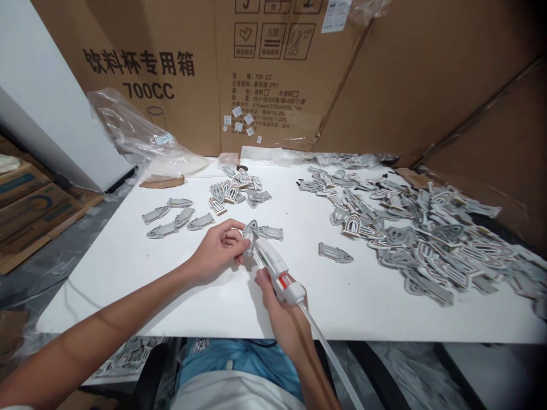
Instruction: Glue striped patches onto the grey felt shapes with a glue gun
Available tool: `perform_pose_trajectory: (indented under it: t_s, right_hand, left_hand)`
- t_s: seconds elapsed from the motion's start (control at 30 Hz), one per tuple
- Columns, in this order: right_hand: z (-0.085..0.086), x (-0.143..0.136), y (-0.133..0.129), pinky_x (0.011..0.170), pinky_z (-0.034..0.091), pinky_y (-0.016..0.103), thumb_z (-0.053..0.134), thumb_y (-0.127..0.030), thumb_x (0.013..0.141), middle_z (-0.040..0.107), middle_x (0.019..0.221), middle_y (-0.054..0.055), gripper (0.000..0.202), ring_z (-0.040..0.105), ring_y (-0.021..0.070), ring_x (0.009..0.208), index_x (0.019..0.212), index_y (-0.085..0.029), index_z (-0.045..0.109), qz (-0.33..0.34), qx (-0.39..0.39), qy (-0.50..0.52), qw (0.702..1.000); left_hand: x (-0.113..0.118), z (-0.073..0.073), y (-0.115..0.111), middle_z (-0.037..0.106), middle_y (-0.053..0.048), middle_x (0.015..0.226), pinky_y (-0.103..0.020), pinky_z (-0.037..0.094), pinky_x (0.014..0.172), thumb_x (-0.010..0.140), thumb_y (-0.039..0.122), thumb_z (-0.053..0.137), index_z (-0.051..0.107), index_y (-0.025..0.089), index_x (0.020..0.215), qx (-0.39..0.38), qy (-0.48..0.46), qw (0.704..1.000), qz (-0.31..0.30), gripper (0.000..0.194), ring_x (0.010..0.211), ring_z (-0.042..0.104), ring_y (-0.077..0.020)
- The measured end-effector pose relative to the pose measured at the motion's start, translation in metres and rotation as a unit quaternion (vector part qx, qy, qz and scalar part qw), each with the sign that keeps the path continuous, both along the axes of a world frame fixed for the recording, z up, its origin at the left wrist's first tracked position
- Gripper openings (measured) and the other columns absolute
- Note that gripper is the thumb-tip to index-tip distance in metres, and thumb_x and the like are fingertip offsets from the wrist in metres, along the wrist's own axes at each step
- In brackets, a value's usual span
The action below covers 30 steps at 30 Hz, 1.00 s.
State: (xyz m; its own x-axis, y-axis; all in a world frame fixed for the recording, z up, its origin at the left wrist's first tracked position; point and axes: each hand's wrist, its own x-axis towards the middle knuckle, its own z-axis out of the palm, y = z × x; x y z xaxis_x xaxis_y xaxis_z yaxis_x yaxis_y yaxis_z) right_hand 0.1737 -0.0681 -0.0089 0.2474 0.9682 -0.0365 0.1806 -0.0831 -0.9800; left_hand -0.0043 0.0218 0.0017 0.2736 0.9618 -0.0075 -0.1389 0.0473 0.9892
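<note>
Between its thumb and fingers, my left hand (222,249) holds a small grey arched piece (250,230) above the white table (192,296). My right hand (284,316) is wrapped round a white glue gun (273,259) with an orange part, its nozzle end close to the held piece. A glue stick (331,353) runs out of the gun's rear. Just behind the nozzle lies another grey piece (271,232). Several grey pieces (164,229) lie left of my left hand, and a single one (335,253) rests to the right of the gun.
A large heap of grey and white pieces (427,245) covers the table's right side. Farther back is a smaller pile (233,191). Clear plastic film (141,136) lies at the back left, against tall cardboard boxes (179,28). The table's front edge is close to my body.
</note>
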Motion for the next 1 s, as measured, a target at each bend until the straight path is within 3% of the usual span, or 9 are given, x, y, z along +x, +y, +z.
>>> perform_pose_trajectory:
  t_s: [0.13, 0.37, 1.0]
  right_hand:
    - [-0.0052, -0.0016, 0.0000, 0.052, 0.042, 0.031, 0.076, -0.069, 0.091, 0.063, 0.066, 0.003, 0.051, 0.054, 0.0199, 0.060, 0.076, -0.021, 0.067, 0.007, -0.003, 0.000, 1.000]
    - [-0.0046, -0.0009, -0.0008, 0.046, 0.032, 0.030, 0.073, -0.070, 0.094, 0.044, 0.054, -0.003, 0.057, 0.041, 0.0152, 0.050, 0.067, -0.023, 0.056, 0.019, -0.026, -0.016, 0.999]
    - [-0.0022, -0.0023, -0.0015, 0.048, 0.031, 0.030, 0.074, -0.074, 0.091, 0.041, 0.051, -0.004, 0.062, 0.038, 0.0153, 0.051, 0.063, -0.024, 0.052, 0.000, -0.023, -0.027, 0.999]
  left_hand:
    - [-0.0010, 0.0004, -0.0009, 0.064, 0.005, 0.077, -0.024, 0.059, 0.053, 0.089, 0.048, 0.089, 0.064, 0.019, 0.112, 0.002, -0.002, 1.000, 0.002, 0.045, 0.055, 0.068, -0.0121]
    - [-0.0022, 0.0001, -0.0024, 0.063, 0.005, 0.077, -0.022, 0.056, 0.053, 0.091, 0.050, 0.087, 0.063, 0.019, 0.112, 0.014, 0.016, 1.000, 0.006, 0.044, 0.055, 0.067, -0.0112]
    - [-0.0027, 0.0012, -0.0024, 0.063, 0.005, 0.075, -0.023, 0.056, 0.052, 0.090, 0.050, 0.087, 0.062, 0.020, 0.110, 0.023, 0.033, 0.999, 0.016, 0.043, 0.053, 0.066, -0.0114]
